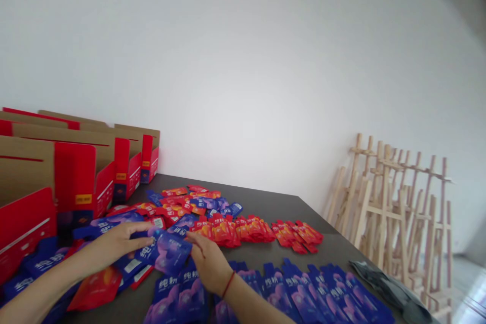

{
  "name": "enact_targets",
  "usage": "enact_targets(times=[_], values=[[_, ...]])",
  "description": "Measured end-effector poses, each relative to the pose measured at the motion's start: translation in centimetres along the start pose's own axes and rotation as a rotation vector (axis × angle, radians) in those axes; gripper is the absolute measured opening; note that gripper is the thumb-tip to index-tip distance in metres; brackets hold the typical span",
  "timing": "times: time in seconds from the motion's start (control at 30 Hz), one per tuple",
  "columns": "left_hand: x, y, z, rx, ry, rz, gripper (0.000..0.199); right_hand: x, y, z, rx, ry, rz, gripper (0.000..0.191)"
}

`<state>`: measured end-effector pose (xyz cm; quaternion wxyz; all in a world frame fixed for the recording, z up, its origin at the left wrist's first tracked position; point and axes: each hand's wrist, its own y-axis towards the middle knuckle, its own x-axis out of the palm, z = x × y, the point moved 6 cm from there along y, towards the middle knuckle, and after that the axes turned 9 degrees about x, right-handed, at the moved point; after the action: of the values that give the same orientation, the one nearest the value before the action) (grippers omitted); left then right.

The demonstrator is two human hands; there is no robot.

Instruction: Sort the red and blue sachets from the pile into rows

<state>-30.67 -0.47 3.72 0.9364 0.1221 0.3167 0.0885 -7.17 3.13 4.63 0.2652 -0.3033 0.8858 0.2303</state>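
A blue-purple pouch (169, 253) with white lettering is held between both hands above the dark table. My left hand (127, 239) grips its left end, thumb and fingers closed on it. At its right edge my right hand (210, 263), with a red cord on the wrist, pinches the pouch. Blue pouches (299, 291) lie overlapping in a row along the near side. Behind them, red pouches (254, 229) form another row. Mixed red and blue pouches (174, 207) are piled loosely beyond and around my left hand.
Open red and brown cardboard boxes (81, 177) stand along the left of the table (273, 202). A crumpled dark grey bag (387, 281) lies at its right edge. Wooden easels (387, 202) lean near the white wall at the right.
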Motion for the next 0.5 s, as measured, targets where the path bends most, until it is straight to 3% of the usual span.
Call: enact_targets(times=[0.1,0.17,0.23,0.33,0.5], values=[[2.0,-0.9,0.7,-0.056,-0.119,-0.185,0.057,1.3,-2.6,0.3,0.179,0.436,-0.044,0.051],[3.6,-1.4,2.1,-0.033,-0.151,-0.285,0.051,1.9,-4.3,0.4,0.252,0.506,-0.036,0.054],[5.0,-1.5,3.5,-0.004,-0.151,-0.329,0.046,2.2,-5.6,0.1,0.289,0.448,-0.032,0.063],[6.4,-1.0,4.7,0.056,-0.068,-0.269,0.044,2.6,-7.1,0.1,0.344,0.344,0.016,0.066],[8.0,-1.1,5.2,0.088,0.029,-0.242,0.032,5.8,-9.1,3.3,0.425,0.042,0.11,0.058]])
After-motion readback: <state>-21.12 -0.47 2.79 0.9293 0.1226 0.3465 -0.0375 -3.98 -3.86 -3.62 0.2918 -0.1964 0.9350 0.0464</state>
